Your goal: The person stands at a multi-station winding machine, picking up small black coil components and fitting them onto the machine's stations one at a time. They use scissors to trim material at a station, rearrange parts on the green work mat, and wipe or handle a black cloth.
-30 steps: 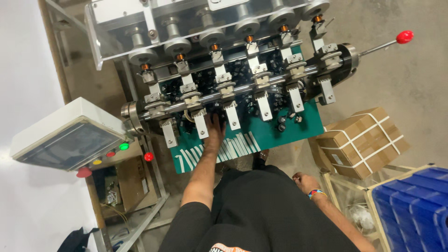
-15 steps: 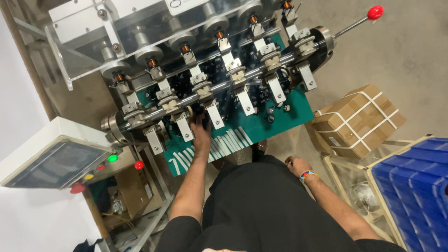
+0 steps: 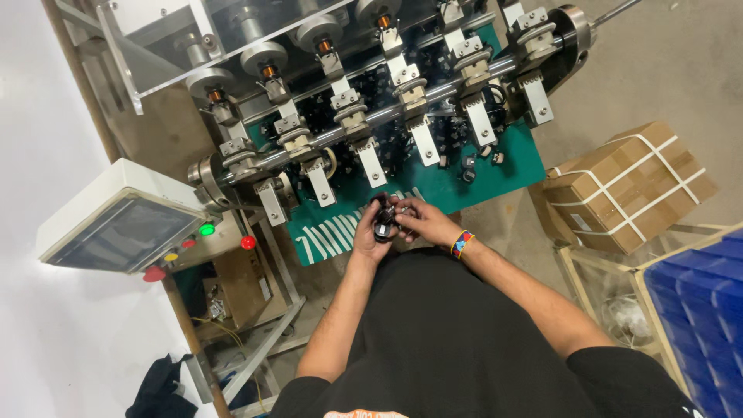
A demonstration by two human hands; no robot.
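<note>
Both my hands meet over the front edge of the green machine table [image 3: 480,182]. My left hand [image 3: 370,232] cups several small black parts [image 3: 383,219]. My right hand [image 3: 422,222], with a coloured wristband [image 3: 461,244] on its wrist, touches the same parts with its fingertips. Just behind them runs a long steel shaft [image 3: 387,116] with a row of white clamp blocks and copper-wound spools. More small black parts [image 3: 468,166] lie on the green table at the right.
A white control box [image 3: 116,217] with red, green and yellow buttons stands at the left. A strapped cardboard box [image 3: 627,186] lies on the floor at the right, beside a blue crate [image 3: 696,310]. The machine's lever [image 3: 615,11] sticks out top right.
My left hand drew back from under the shaft with black parts in it. My right hand came up from my side and joined it. The view shifted left and down.
</note>
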